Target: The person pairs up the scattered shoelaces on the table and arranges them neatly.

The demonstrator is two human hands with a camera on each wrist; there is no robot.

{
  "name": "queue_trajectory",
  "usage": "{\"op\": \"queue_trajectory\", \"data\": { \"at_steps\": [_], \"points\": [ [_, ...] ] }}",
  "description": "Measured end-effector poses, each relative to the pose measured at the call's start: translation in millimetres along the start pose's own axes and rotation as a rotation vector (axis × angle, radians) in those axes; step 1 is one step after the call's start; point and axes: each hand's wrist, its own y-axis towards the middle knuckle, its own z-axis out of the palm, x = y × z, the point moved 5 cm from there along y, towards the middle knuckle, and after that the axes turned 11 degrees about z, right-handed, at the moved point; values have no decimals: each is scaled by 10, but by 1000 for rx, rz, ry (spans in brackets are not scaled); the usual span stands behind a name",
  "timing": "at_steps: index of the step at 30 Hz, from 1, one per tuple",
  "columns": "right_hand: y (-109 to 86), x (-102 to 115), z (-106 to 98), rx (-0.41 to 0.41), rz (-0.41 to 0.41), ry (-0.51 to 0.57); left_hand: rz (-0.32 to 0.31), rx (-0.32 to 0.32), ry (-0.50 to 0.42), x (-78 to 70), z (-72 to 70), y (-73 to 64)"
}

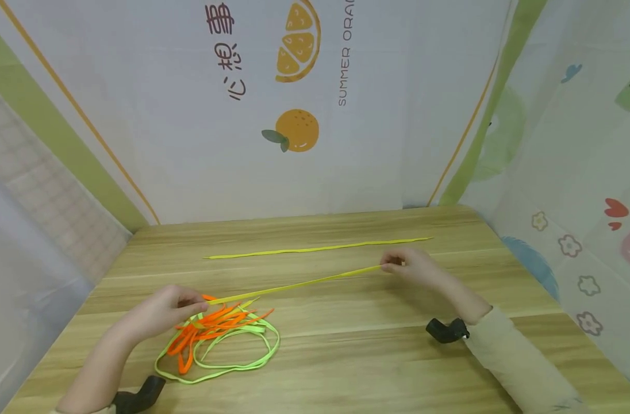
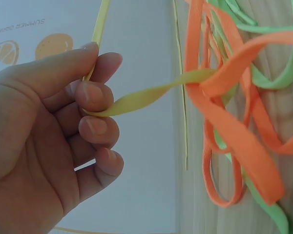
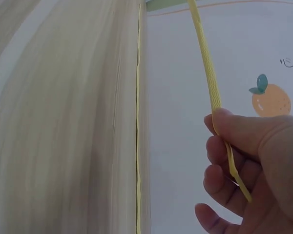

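Between both hands, a yellow lace (image 1: 294,284) is stretched taut above the worktop (image 1: 346,345). Left hand (image 1: 162,313) pinches one end btw thumb and fingertips (image 2: 90,95), clear in left wrist view; the lace tail curls off from the pinch toward the pile. Right hand (image 1: 415,267) pinches the other end, thumb over curled fingers (image 3: 219,151), lace running up and away from it in right wrist view. Both hands clenched on the lace, neither released.

Just beside left hand, near-left on the worktop: tangled pile (image 1: 216,336) of orange laces (image 1: 216,322) and light-green laces (image 1: 242,359), loops overlapping, not sorted. Held lace looks almost free of the pile, tail possibly touching an orange loop in left wrist view, can't tell for sure.

Further back, well apart from pile: second yellow lace (image 1: 317,249) lies flat and straight, roughly parallel to the held one.

Judgement on progress: one lace done (straight, laid out), one in hand mid-way, pulled straight but not laid down. Left: orange + green ones in the tangle, i.e. most of the work. Early stage.
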Motion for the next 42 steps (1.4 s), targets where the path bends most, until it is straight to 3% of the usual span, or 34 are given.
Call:
{"op": "queue_trajectory", "data": {
  "at_steps": [21, 42],
  "points": [
    [-148, -514, -430, -68, 75, -48, 23, -20, 62, 115, -180, 86],
    [-181, -796, -661, -63, 165, -55, -41, -94, 93, 411, -380, 167]
  ]
}}
